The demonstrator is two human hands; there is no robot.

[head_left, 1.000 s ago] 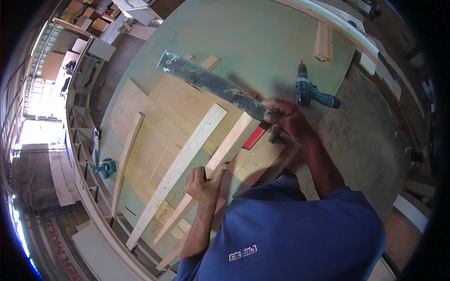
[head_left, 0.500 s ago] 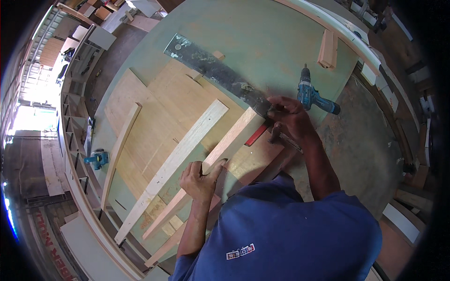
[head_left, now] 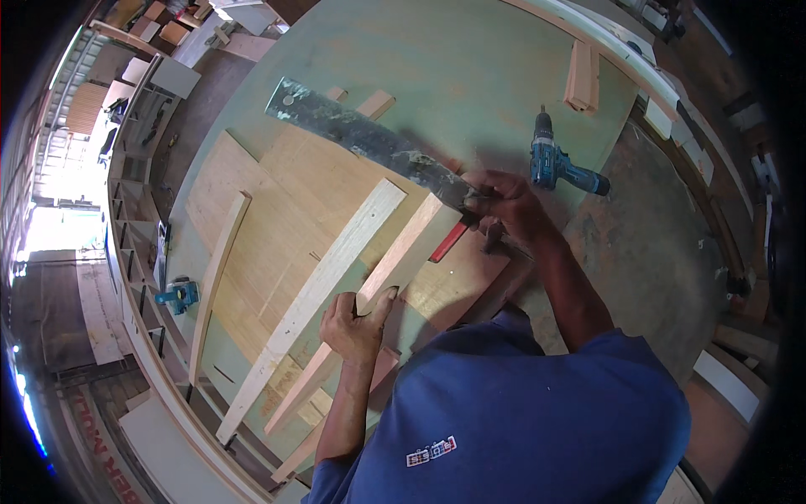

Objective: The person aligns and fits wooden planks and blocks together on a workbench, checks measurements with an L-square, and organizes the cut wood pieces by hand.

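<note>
My left hand (head_left: 351, 326) grips a pale squared timber (head_left: 395, 260) partway along, its thumb pressed on top. The timber slants from lower left up to the middle. My right hand (head_left: 506, 206) is closed round the near end of a long, dark, paint-worn flat strip (head_left: 353, 133) with a hole at its far end. This strip lies roughly square across the timber's upper end. A red bar (head_left: 447, 242) shows under my right hand, along the timber's side; whether it joins the strip is hidden.
Left of the timber lies a whitish batten (head_left: 315, 294), with a curved-looking strip (head_left: 220, 286) beyond it, over plywood sheets (head_left: 277, 202) on a green tabletop (head_left: 437, 67). A cordless drill (head_left: 558, 160) lies right; short wood pieces (head_left: 581, 80) lie far right. Another blue tool (head_left: 178, 295) sits left.
The dark strip has shifted left and slightly nearer, uncovering more of the small wood blocks behind it. My right hand has moved a little left with it; my left hand keeps its grip.
</note>
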